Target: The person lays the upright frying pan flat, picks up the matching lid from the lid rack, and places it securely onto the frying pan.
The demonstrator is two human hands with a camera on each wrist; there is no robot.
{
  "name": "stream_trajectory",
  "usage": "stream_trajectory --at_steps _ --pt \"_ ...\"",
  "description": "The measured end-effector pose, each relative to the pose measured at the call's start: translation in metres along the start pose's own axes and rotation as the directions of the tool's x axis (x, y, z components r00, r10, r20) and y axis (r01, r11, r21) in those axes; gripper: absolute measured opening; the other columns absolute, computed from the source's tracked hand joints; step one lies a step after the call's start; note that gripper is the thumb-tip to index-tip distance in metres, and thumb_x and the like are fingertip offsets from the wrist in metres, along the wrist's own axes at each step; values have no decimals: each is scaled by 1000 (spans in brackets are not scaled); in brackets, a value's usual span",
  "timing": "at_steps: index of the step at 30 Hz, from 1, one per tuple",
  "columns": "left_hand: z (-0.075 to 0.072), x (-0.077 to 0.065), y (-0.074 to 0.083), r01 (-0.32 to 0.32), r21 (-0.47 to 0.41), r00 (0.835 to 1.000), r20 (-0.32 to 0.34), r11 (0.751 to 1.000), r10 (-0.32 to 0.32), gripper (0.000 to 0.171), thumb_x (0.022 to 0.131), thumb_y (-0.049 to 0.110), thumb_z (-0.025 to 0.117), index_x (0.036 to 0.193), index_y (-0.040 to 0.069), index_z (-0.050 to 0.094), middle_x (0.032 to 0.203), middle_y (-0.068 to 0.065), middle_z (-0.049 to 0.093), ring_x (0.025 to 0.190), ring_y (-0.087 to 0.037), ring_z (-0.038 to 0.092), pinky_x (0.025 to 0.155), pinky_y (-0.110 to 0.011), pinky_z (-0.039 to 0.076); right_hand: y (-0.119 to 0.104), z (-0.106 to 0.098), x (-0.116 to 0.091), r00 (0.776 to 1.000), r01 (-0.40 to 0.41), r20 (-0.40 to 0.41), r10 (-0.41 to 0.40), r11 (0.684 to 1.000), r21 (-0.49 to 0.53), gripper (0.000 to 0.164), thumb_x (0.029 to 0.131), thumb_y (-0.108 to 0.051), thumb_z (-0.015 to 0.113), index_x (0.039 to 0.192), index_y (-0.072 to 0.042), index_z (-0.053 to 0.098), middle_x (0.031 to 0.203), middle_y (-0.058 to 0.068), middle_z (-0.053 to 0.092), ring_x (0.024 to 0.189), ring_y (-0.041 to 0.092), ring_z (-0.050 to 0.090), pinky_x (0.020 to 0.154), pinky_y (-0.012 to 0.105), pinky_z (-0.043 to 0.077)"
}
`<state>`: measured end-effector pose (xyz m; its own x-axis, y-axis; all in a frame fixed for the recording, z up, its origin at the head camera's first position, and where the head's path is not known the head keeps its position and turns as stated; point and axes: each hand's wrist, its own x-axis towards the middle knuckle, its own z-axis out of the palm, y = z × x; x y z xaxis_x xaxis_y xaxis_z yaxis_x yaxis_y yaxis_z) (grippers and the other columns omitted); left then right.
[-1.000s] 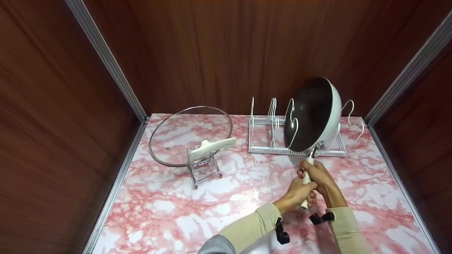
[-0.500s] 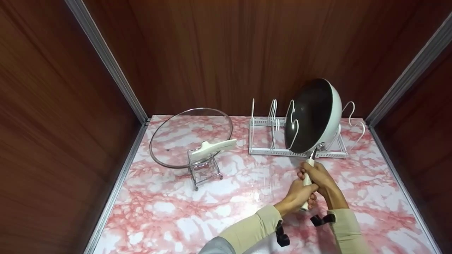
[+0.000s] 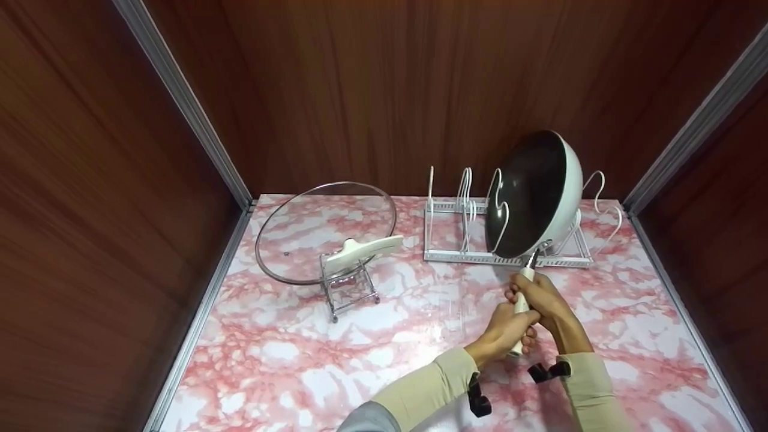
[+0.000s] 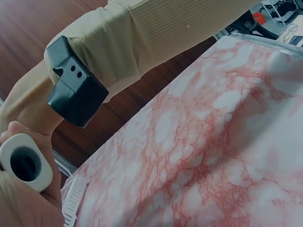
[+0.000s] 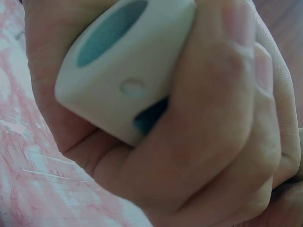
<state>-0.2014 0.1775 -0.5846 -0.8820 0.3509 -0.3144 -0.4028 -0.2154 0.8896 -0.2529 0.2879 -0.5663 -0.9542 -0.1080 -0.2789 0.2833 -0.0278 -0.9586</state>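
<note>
A wok (image 3: 531,192) with a dark inside and pale outside stands tilted on its side in a white wire pan rack (image 3: 450,257), its open face turned left. My right hand (image 3: 545,303) grips the upper part of the white handle (image 3: 521,306), close to the metal neck. Lower down, near the handle's end, my left hand (image 3: 505,329) holds it too, and the two hands touch. In the right wrist view, curled fingers wrap the handle (image 5: 128,90) close up. The hollow handle end (image 4: 26,163) shows in the left wrist view.
Left of the rack, a large glass lid (image 3: 324,234) with a cream-coloured handle (image 3: 363,252) leans in a small metal wire stand (image 3: 349,294). Brown wood-like panels (image 3: 360,96) enclose the back and sides of the red-and-white marbled table (image 3: 288,354).
</note>
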Motion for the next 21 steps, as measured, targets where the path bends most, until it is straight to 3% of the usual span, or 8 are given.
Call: stream_trajectory --at_steps 6,21 --pt "0 -1 1 -11 -4 1000 -3 1000 11 8 85 5 63 87 12 59 56 3 47 42 -7 38 33 -22 33 -3 0 -1 1000 8 5 -8 1000 25 24 109 -9 46 86 -8 53 69 -3 57 62 6 57 59 21 52" --pt "0 -4 6 -21 -19 1000 0 1000 21 13 87 5 63 83 16 57 57 5 45 41 -4 37 34 -20 33 -8 2 -3 1000 3 8 -2 999 -38 28 109 -11 45 82 -10 50 67 -4 58 62 7 57 60 22 51"
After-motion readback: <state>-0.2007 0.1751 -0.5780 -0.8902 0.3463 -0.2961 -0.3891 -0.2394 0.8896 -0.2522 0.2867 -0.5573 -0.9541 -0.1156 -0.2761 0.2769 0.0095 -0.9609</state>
